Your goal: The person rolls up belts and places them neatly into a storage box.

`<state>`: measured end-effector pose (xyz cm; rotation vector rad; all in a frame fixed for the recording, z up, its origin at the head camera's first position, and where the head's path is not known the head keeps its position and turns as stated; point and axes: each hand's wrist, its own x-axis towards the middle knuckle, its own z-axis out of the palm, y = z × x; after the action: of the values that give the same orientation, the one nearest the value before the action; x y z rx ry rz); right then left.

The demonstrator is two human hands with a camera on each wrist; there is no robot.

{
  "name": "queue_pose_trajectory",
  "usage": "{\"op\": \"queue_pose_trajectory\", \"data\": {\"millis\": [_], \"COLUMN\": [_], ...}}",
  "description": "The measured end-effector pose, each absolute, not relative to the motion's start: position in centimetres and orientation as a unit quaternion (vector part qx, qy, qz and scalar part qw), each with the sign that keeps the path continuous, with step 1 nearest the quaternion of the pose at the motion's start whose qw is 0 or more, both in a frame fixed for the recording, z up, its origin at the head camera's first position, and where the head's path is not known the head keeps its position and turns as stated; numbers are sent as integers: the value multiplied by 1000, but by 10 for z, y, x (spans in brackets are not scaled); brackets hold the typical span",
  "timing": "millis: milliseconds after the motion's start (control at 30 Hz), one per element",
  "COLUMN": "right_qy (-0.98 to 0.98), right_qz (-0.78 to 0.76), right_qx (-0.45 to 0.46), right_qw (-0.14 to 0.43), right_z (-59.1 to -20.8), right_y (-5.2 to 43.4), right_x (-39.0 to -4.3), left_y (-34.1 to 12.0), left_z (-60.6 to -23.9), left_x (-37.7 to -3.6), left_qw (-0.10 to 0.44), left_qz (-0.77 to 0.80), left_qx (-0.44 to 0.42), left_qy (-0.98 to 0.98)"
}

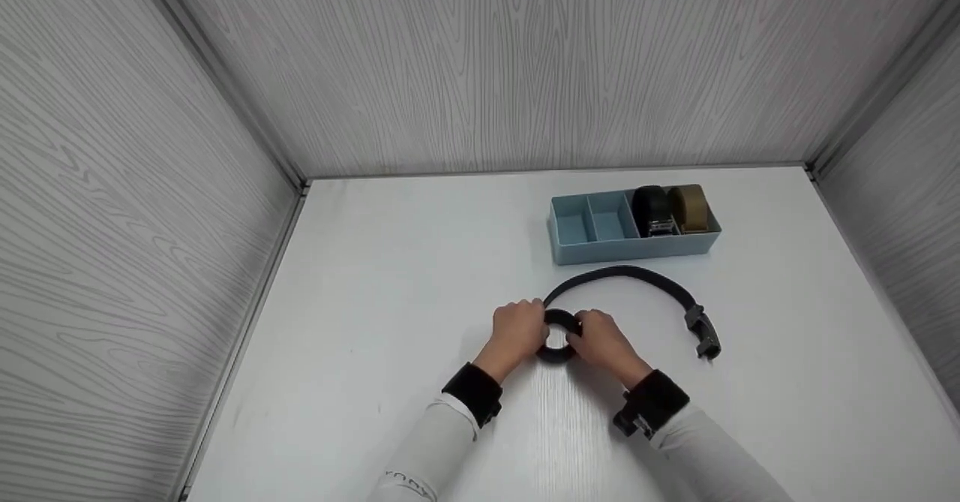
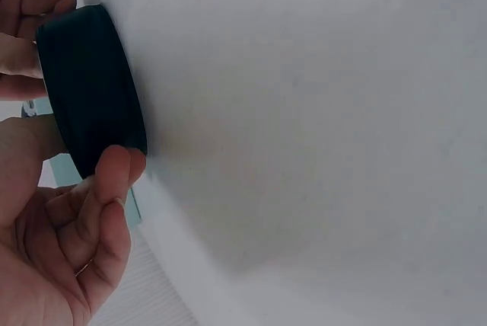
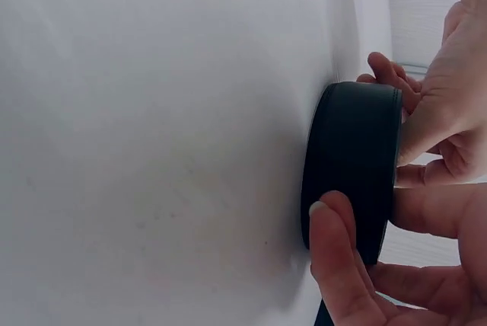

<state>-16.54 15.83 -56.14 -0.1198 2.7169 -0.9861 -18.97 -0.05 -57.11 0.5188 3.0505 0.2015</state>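
belt coil [image 1: 557, 335] half hidden by hands

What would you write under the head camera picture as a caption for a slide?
Both hands, left hand and right hand, grip the rolled end of a black belt on a white table.

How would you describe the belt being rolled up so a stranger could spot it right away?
On the white table, just in front of the blue divided tray, lies a black belt. One end is coiled between the left hand and right hand. Unlike the two rolled belts stored in the tray, its buckle end trails loose.
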Motion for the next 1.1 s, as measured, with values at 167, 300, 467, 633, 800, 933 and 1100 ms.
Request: {"op": "queue_pose_trajectory", "data": {"millis": [167, 300, 467, 633, 800, 933, 1100], "right_qy": [934, 936, 933, 921, 921, 927, 932], "right_qz": [-336, -326, -342, -374, -371, -358, -340], "right_qx": [-65, -93, -79, -36, -39, -59, -85], "right_qw": [105, 95, 84, 103, 112, 97, 92], "right_z": [-563, -564, -566, -564, -564, -565, -566], "right_y": [157, 157, 161, 165, 163, 161, 161], "right_x": [-167, -167, -166, -162, -162, -165, -170], "left_y": [-2, -3, -3, -2, -3, -3, -3], "left_z": [-568, -569, -572, -572, -571, -572, -573], "left_x": [-193, -194, -193, -192, -192, -192, -192], "left_qw": [31, 35, 27, 19, 28, 43, 39], "left_qz": [82, 78, 72, 82, 74, 78, 77], "left_qx": [175, 189, 192, 173, 168, 171, 181], "left_qy": [981, 978, 978, 981, 983, 981, 980]}}
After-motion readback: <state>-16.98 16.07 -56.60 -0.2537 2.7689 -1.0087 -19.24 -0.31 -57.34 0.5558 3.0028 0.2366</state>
